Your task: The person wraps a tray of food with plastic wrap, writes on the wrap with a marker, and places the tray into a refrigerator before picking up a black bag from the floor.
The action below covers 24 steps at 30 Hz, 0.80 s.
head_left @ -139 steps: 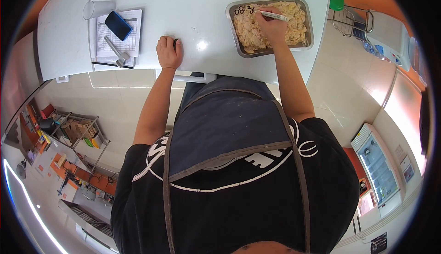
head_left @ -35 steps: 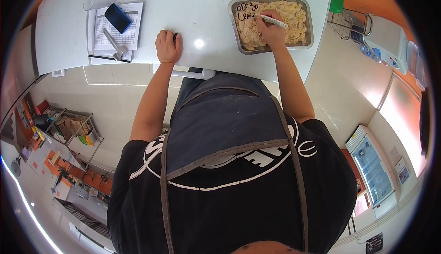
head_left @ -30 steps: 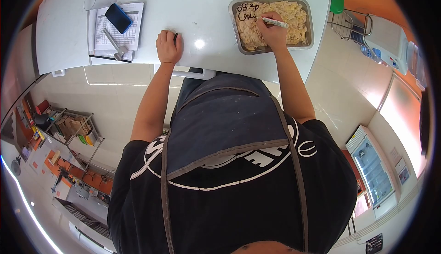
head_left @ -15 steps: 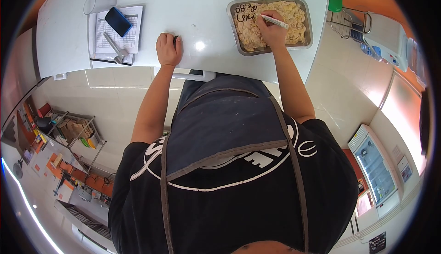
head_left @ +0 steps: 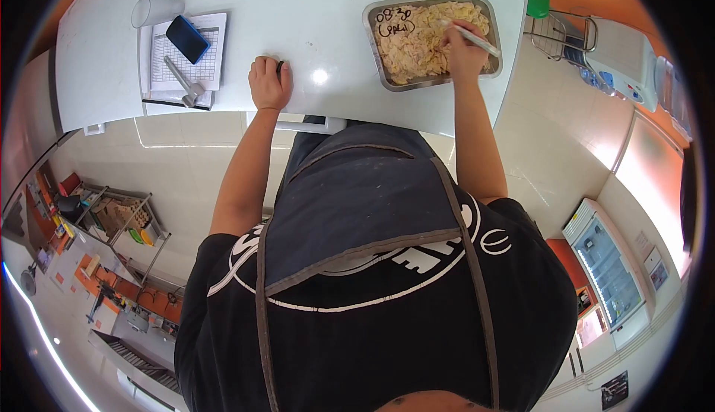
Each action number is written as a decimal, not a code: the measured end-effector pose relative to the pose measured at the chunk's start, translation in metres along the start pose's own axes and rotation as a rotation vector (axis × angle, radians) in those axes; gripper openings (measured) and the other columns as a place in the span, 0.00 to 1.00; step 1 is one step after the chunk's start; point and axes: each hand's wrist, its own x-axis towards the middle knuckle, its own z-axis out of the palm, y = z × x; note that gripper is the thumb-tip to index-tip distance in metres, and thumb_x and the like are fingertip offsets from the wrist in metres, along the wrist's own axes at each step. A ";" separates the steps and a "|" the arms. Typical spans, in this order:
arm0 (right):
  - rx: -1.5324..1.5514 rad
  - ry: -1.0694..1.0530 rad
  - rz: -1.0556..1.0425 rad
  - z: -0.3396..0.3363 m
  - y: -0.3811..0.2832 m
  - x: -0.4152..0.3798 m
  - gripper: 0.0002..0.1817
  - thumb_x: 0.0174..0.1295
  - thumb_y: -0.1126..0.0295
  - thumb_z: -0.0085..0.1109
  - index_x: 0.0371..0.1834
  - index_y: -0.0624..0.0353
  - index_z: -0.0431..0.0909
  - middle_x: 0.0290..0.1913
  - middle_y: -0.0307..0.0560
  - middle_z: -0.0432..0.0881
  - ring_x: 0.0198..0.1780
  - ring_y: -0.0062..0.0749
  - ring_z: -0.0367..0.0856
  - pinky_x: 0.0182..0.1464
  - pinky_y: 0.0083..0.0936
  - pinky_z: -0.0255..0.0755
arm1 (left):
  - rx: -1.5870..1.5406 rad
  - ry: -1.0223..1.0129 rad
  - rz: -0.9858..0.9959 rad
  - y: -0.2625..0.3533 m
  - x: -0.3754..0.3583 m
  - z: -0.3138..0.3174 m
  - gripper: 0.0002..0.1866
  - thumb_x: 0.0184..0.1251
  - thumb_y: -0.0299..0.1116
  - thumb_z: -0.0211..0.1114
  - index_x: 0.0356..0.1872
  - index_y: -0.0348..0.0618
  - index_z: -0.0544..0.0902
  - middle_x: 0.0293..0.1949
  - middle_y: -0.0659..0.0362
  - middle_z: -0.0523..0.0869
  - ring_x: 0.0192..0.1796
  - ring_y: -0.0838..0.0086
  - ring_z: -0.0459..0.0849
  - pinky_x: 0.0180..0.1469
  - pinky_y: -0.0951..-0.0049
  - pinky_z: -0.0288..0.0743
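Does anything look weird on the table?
Black writing seems to float over the food in the tray; perhaps it's on something clear. The phone also lies crooked on the papers.

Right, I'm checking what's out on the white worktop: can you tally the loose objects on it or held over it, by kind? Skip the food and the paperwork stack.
Metal tray: 1
Marker pen: 1
Smartphone: 1
Metal utensil: 1
Translucent cup: 1
Total: 5
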 end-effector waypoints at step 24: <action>0.025 -0.091 0.156 -0.030 0.009 0.056 0.12 0.61 0.66 0.72 0.42 0.61 0.85 0.35 0.42 0.88 0.36 0.22 0.86 0.40 0.19 0.79 | -0.022 0.005 0.038 0.010 0.004 -0.007 0.12 0.69 0.38 0.61 0.35 0.39 0.77 0.40 0.49 0.77 0.44 0.51 0.76 0.47 0.53 0.69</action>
